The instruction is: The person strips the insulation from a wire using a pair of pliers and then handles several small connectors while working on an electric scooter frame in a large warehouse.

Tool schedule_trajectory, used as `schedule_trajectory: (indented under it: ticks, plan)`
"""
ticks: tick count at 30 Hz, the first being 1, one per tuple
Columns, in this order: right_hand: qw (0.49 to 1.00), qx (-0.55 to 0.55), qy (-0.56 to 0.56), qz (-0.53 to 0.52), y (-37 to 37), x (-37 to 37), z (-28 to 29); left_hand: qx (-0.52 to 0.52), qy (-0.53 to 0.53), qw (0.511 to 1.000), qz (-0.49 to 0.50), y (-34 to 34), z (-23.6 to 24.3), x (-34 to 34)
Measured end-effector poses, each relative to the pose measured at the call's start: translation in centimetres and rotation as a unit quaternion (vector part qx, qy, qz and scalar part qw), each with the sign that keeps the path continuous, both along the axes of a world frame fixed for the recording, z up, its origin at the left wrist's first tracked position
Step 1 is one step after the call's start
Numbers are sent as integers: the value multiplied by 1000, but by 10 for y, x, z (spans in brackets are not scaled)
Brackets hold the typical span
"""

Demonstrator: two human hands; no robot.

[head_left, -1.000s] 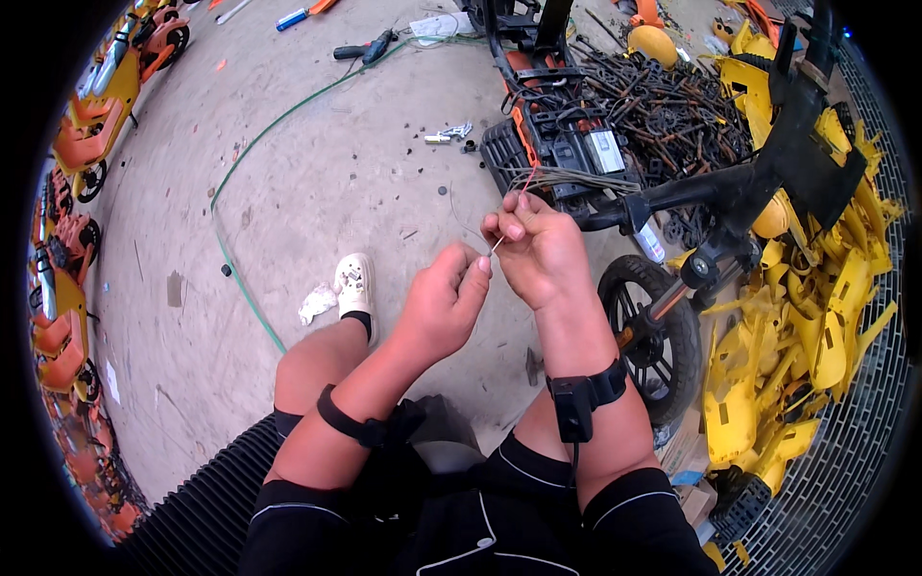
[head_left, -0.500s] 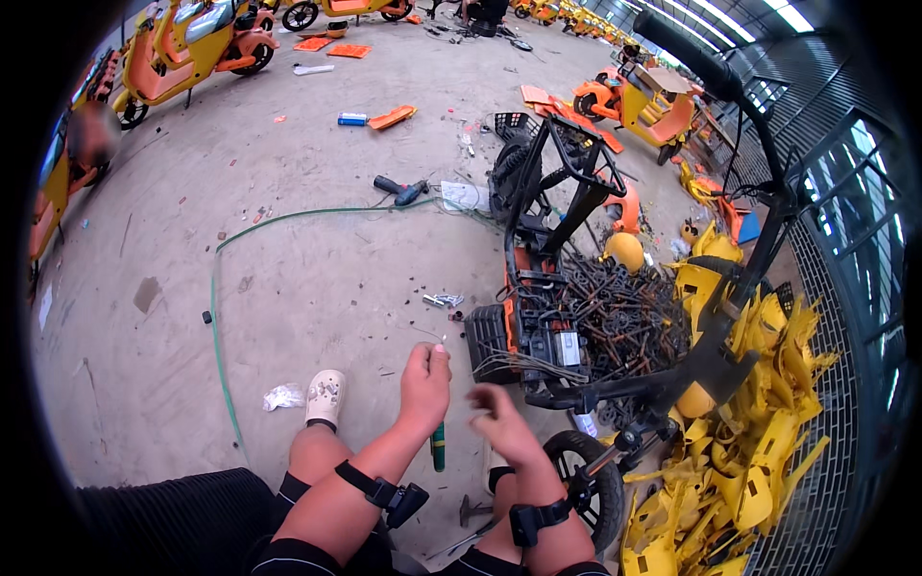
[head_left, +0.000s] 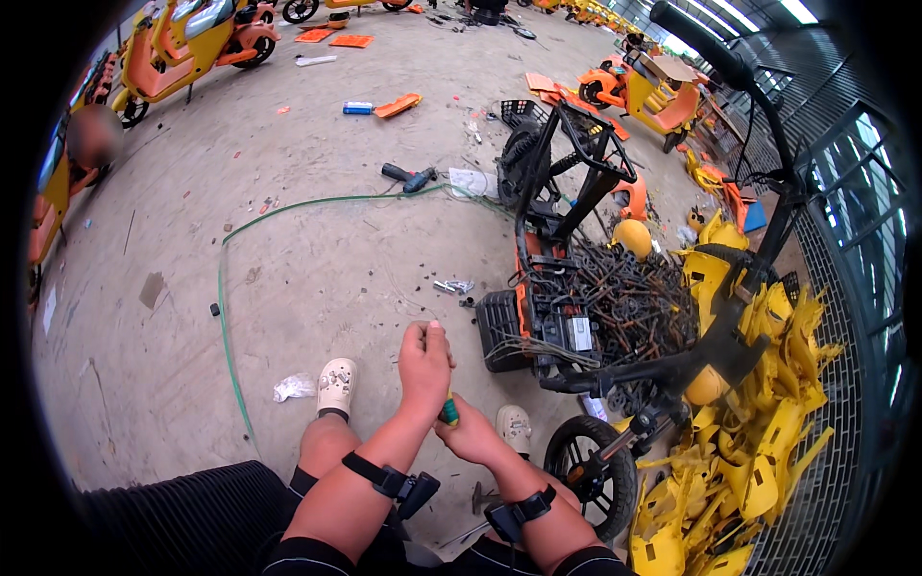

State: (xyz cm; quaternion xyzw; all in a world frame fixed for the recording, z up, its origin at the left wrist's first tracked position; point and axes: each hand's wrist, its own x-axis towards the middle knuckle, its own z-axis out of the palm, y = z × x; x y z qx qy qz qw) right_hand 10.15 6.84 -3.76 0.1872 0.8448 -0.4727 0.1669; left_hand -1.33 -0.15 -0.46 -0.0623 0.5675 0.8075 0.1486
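Observation:
My left hand (head_left: 425, 370) is closed in a fist in front of me, thumb on top, around the upper part of a screwdriver. The screwdriver's green handle (head_left: 449, 411), with a yellow band, shows below that fist. Its shaft is hidden inside the left hand. Just below and to the right, my right hand (head_left: 473, 434) has its fingers wrapped round the lower end of the handle. To the right of both hands stands a stripped black scooter frame (head_left: 552, 288), with loose grey cables (head_left: 538, 352) hanging over its side.
A pile of rusty metal parts (head_left: 634, 298) and broken yellow panels (head_left: 768, 461) lies beyond the frame. A cordless drill (head_left: 411, 179), a green hose (head_left: 223, 317), a few silver pieces (head_left: 453, 286) and a blue can (head_left: 357, 108) lie on the floor. A hammer (head_left: 483, 499) lies near my feet.
My right hand, loose and apart before, has moved down and left and closed round the green handle. The left fist stays closed and has shifted slightly. The view has moved a little.

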Motion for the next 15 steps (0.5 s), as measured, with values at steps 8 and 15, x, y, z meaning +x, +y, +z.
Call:
schedule_trajectory:
  ticks: [8,15]
  plan:
    - [896,-430,-67,-82,16,17,23,-45,79,996,14,-20,-11,-11]
    - [901,-405,-21,-157,36,18,29,-48,31,992,-109,-28,17,-8]
